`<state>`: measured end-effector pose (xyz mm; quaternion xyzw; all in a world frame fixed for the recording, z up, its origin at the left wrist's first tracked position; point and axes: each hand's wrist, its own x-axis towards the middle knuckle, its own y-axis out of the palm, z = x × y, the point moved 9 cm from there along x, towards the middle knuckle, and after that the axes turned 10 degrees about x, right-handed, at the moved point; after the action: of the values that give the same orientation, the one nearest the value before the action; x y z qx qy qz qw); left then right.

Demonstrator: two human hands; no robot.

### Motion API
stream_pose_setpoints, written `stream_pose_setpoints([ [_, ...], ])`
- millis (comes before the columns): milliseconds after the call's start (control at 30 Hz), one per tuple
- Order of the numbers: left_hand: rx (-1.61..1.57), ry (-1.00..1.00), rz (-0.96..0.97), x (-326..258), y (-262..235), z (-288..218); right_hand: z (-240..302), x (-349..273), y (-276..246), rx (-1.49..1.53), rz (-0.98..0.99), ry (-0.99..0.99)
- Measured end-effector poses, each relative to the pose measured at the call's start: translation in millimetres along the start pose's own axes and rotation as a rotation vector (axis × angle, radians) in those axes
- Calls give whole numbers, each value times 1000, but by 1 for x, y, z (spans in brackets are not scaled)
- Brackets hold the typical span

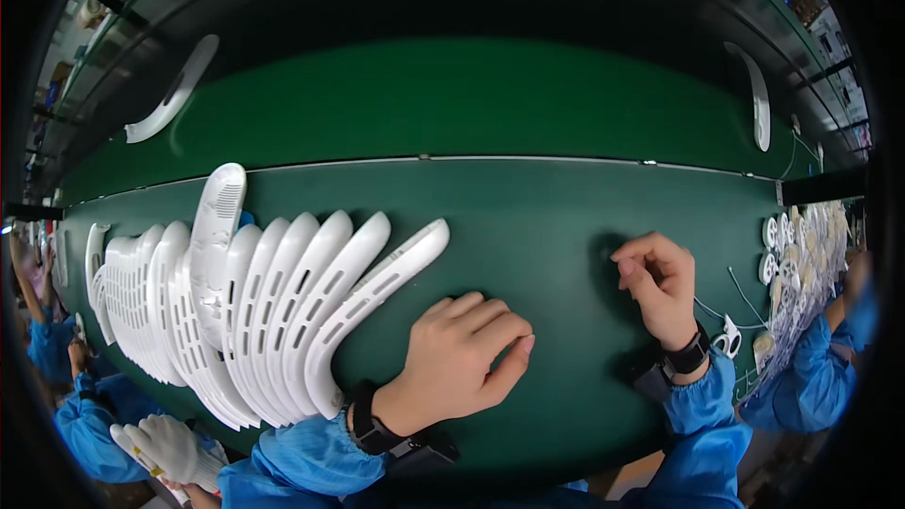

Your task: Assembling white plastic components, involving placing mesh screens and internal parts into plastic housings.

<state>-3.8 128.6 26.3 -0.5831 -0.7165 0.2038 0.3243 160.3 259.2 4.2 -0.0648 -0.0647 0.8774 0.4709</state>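
Observation:
My left hand (465, 354) rests low over the green table, its fingers curled into a loose fist, with nothing seen in it. Closest to it is the right end of a fanned row of white curved, slotted plastic shells (377, 281). Across the row lies one shell with its inner side up (216, 226). My right hand (663, 285) is raised over the right part of the table, fingers bent and the thumb near the index finger; no object shows between them. Both wrists wear black bands below blue sleeves.
Single white curved shells lie beyond the metal strip, at far left (174, 99) and far right (757, 99). White wheel-like parts and cables (790, 259) crowd the right edge. Co-workers in blue sleeves are at both sides, one wearing a white glove (170, 448).

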Motion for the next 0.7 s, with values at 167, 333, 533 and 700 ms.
stream_pose_setpoints([
  [167,-27,15,6,0,2,3,1,3,5,-51,56,-30],
  [333,22,16,-17,-6,0,1,-5,-2,10,-22,55,-2],
  [533,98,30,-36,-11,-2,-3,-6,-2,14,-22,84,-15],
  [700,80,54,-142,-17,-2,-5,-8,-4,10,-22,93,9],
])
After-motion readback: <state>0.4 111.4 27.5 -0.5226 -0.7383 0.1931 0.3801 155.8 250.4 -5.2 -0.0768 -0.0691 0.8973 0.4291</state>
